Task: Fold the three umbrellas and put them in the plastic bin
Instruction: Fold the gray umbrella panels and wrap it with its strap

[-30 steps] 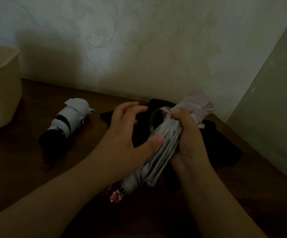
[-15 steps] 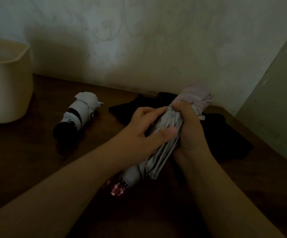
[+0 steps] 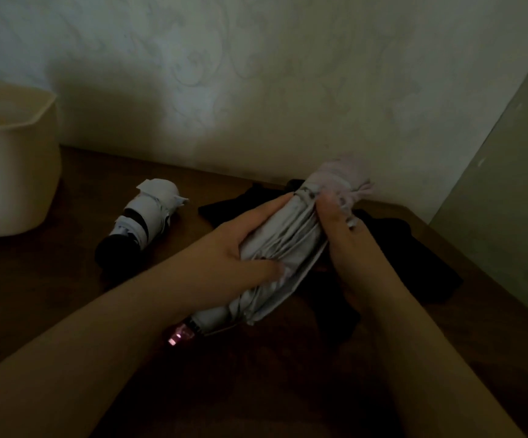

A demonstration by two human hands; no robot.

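Left hand (image 3: 240,248), which a sec ago was lifted off w/ fingers spread, is now wrapped round the mid-section of the grey umbrella (image 3: 284,245): fingers curled over the far side, thumb pressed along the near folds. Right hand (image 3: 348,235) keeps its pinch on the gathered canopy near the tip end, fingers curled tight into the pinkish fabric. So the loose pleats are now squeezed into one bundle, held above the table (image 3: 66,305). Pink handle (image 3: 178,335) points toward the person.

Meaning for the task: this looks like the rolling/cinching stage of umbrella no. 2; prob. the strap needs closing next, though I can't see a strap clearly in this dim light.

Relative to the grey umbrella: the white-and-black umbrella (image 3: 144,222) lies to its left on the table, already rolled but not yet binned. The black umbrella (image 3: 414,254) lies just behind and under it, spread flat, not folded. The plastic bin (image 3: 16,172) stands far left of it, well apart, against the wall (image 3: 256,90); contents can't be seen. None of the three visibly sits in the bin.
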